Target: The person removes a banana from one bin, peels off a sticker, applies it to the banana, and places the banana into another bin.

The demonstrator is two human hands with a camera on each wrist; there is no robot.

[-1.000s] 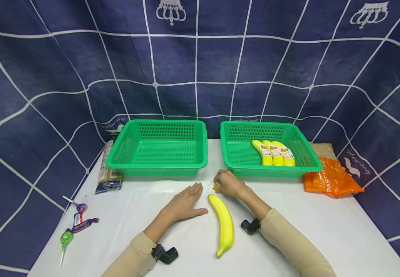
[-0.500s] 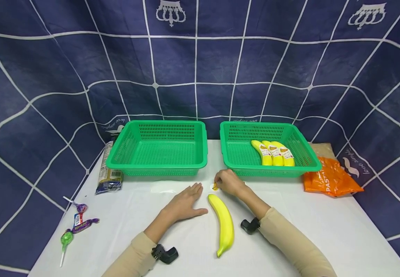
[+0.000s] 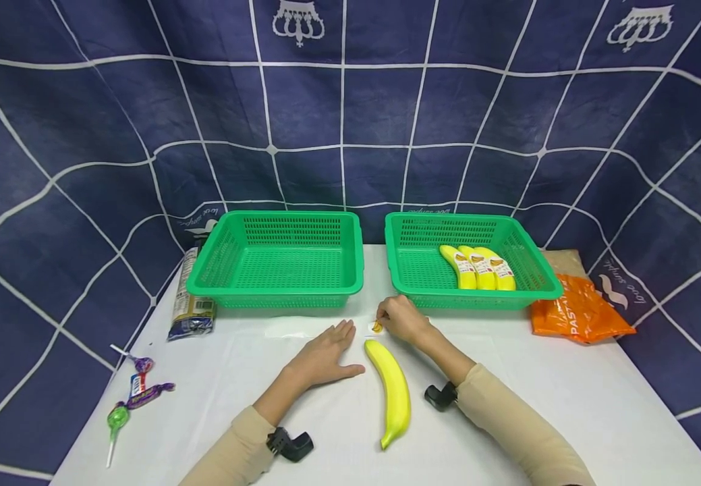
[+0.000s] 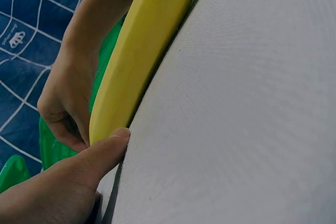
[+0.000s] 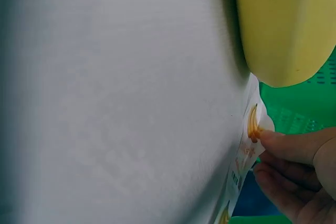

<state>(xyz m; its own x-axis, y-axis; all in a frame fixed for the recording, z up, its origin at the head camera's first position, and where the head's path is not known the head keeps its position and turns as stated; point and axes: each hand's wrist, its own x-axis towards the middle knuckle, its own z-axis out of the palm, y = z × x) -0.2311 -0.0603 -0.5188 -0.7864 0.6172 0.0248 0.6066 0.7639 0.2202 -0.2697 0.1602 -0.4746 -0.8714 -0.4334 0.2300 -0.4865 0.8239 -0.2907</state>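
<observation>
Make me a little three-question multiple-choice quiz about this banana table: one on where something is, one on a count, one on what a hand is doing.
1. Where does the loose banana lie?
A. in the left basket
B. on the white table between the hands
C. on the orange bag

2. How many bananas are in the right basket?
A. one
B. three
C. five

3. What is the right hand doing?
A. pinching a small banana sticker
B. gripping the loose banana
C. resting flat, holding nothing

Answers:
1 B, it lies on the table between both forearms.
2 B, three labelled bananas lie side by side.
3 A, the fingertips pinch the sticker.
</observation>
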